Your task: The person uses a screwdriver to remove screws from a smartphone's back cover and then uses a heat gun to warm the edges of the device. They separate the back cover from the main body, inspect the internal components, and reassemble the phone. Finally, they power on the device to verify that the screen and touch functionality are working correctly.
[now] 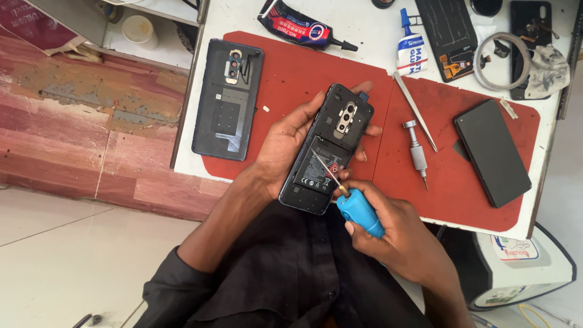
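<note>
While the left hand (290, 138) cups the opened phone (328, 149) from behind, fingers wrapped round its edges, the right hand (388, 234) is clenched on one blue-handled screwdriver (359, 212), whose thin shaft slants up over the phone's battery. The phone sits above the near edge of the single red mat (285, 79). Left of it lies one detached back cover (228, 99), inner side up. To the right come two glue containers, a black tube (300, 28) and a white bottle (411, 48), then one pair of tweezers (416, 112), one silver screwdriver (417, 152), and one dark phone (492, 152) lying flat. The tweezers and silver screwdriver lie just beside the held phone.
</note>
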